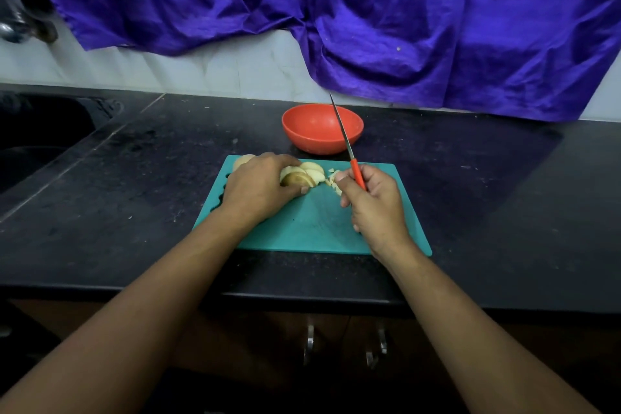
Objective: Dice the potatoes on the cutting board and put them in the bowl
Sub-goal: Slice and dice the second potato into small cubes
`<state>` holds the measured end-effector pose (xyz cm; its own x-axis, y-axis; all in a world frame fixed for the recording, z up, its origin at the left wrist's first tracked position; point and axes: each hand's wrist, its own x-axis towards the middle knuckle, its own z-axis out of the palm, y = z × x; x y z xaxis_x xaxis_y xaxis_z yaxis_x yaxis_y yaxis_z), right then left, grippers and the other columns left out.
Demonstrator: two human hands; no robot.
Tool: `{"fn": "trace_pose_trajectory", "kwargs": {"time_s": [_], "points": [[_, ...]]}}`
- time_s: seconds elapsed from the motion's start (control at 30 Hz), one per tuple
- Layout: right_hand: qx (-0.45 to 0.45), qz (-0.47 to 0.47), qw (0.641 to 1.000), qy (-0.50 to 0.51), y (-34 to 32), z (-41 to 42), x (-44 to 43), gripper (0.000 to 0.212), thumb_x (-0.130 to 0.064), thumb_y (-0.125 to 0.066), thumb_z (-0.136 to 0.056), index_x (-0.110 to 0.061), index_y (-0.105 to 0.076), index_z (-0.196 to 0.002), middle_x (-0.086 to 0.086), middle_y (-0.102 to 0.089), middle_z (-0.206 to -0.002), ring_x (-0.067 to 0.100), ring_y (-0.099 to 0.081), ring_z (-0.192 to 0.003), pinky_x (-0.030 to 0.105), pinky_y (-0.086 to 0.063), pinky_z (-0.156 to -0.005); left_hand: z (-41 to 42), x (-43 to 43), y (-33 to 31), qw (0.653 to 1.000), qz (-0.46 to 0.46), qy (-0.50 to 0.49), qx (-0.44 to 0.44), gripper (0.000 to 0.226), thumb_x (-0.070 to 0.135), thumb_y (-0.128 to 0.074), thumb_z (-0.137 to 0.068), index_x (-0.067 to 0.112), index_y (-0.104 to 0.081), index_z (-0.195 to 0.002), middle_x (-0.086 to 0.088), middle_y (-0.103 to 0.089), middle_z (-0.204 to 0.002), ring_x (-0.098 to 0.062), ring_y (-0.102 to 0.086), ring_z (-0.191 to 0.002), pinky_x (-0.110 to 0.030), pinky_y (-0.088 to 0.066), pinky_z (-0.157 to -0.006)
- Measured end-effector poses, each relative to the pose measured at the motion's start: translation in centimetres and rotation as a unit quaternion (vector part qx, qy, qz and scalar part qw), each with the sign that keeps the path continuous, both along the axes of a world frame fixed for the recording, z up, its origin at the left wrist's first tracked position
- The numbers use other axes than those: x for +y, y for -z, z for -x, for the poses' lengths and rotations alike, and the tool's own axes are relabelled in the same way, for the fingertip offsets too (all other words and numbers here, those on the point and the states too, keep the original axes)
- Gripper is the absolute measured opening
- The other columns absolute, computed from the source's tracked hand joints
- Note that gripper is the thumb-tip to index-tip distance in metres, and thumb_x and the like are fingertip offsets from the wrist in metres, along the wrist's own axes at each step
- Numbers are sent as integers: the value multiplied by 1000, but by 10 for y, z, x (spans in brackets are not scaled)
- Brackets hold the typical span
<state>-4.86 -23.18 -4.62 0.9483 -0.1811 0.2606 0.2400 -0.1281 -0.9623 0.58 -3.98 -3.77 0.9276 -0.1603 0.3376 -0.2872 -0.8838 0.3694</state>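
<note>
A teal cutting board (312, 225) lies on the black counter. My left hand (260, 185) grips a stack of potato slices (304, 175) at the board's far side; another potato (243, 161) shows behind its knuckles. A small heap of diced potato (333, 182) lies just right of the slices. My right hand (373, 202) holds the red-handled knife (346, 141), with the blade raised and pointing away over the red bowl (322, 128). The bowl stands just beyond the board and looks empty.
A dark sink (37, 141) is sunk into the black counter (134, 195) at the left. A purple cloth (369, 20) hangs over the white wall behind. Cabinet handles (342, 344) show below the counter's front edge.
</note>
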Motion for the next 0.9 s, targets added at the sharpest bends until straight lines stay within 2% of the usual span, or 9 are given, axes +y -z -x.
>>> {"fn": "trace_pose_trajectory", "kwargs": {"time_s": [0.1, 0.17, 0.3, 0.43, 0.6, 0.73, 0.8, 0.9], "points": [[-4, -6, 1000, -2, 0, 1, 0, 18, -21, -67, -99, -5, -67, -92, 5, -58, -65, 5, -41, -45, 20, -35, -45, 4, -2, 2, 1000, -4, -3, -25, 58, 59, -74, -83, 37, -62, -135, 6, -61, -128, -19, -60, -114, -39, -52, -85], [-6, -5, 1000, -3, 0, 2, 1, 18, -22, -67, -99, -6, -66, -90, 5, -58, -64, 4, -40, -44, 20, -35, -44, 11, -1, 7, 999, 11, -2, -53, 51, 54, -75, -84, 35, -63, -130, 8, -59, -127, -17, -59, -109, -34, -47, -77], [-5, 3, 1000, -4, 0, 2, 0, 19, -23, -67, -99, -6, -67, -90, 4, -58, -64, 5, -41, -45, 22, -36, -45, 18, -1, 7, 997, 14, -5, -80, 26, 41, -77, -86, 32, -67, -108, 13, -65, -108, -12, -59, -97, -31, -43, -70], [-6, 7, 1000, -4, 0, 3, 1, 19, -24, -67, -99, -8, -67, -88, 3, -58, -63, 6, -40, -45, 24, -35, -45, 20, 1, 6, 996, 36, -15, -80, 17, 40, -78, -86, 32, -71, -99, 18, -59, -89, -8, -52, -88, -30, -41, -67], [-7, 4, 1000, -5, 1, 3, 1, 19, -23, -66, -99, -8, -67, -89, 3, -57, -64, 5, -40, -46, 22, -35, -45, 16, 2, 8, 996, 52, 8, -76, 21, 48, -72, -91, 32, -75, -105, 15, -70, -97, -5, -50, -87, -31, -42, -69], [-6, 2, 1000, -8, 2, 1, 1, 17, -23, -67, -99, -11, -67, -86, 2, -56, -62, 4, -39, -44, 21, -34, -44, 15, 3, 11, 996, 48, 3, -73, 23, 42, -66, -95, 32, -71, -116, 8, -72, -99, -18, -60, -99, -42, -54, -78], [-6, 4, 1000, -10, 2, 1, 1, 17, -23, -67, -99, -12, -66, -86, 2, -56, -62, 5, -39, -44, 21, -34, -44, 15, 3, 10, 996, 38, -5, -84, 20, 36, -64, -96, 31, -68, -116, 5, -72, -99, -21, -61, -100, -43, -53, -76], [-7, 4, 1000, -11, 1, 2, 1, 17, -23, -67, -99, -15, -66, -83, 2, -56, -62, 5, -39, -44, 22, -34, -44, 18, 0, 9, 994, 14, -1, -106, 20, 41, -69, -93, 30, -68, -109, 9, -68, -100, -16, -61, -94, -36, -50, -69]]}}
